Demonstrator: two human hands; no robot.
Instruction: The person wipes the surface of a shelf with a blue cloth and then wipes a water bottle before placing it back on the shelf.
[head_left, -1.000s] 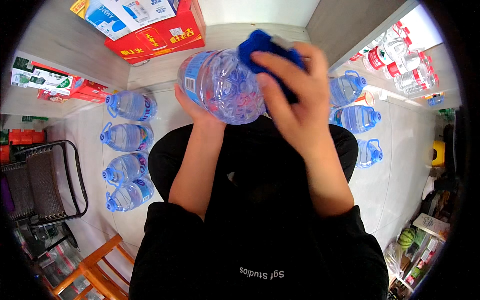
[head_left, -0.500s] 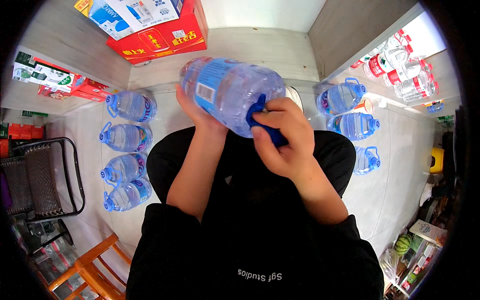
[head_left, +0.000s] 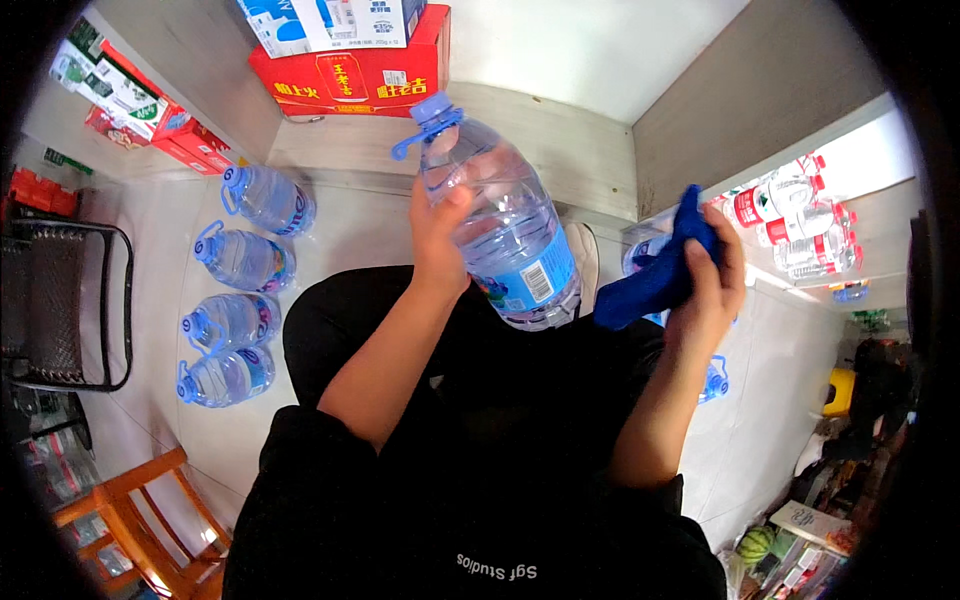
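Observation:
A large clear water bottle with a blue cap, a blue carry handle and a blue label is tilted in front of me, its cap pointing away to the upper left. My left hand grips it near the shoulder, with some fingers seen through the plastic. Off to the bottle's right, apart from it, my right hand holds a bunched dark blue cloth. The bottle's base is low, over my lap.
Several similar bottles lie on the floor at left; more, partly hidden by my right arm, are at right. A red carton stands on the ledge ahead. Small red-capped bottles fill the right shelf. A wooden chair is lower left.
The bottle has turned, so its cap now points away and its base toward me. My right hand has drawn the cloth off the bottle and moved right. The view has shifted slightly.

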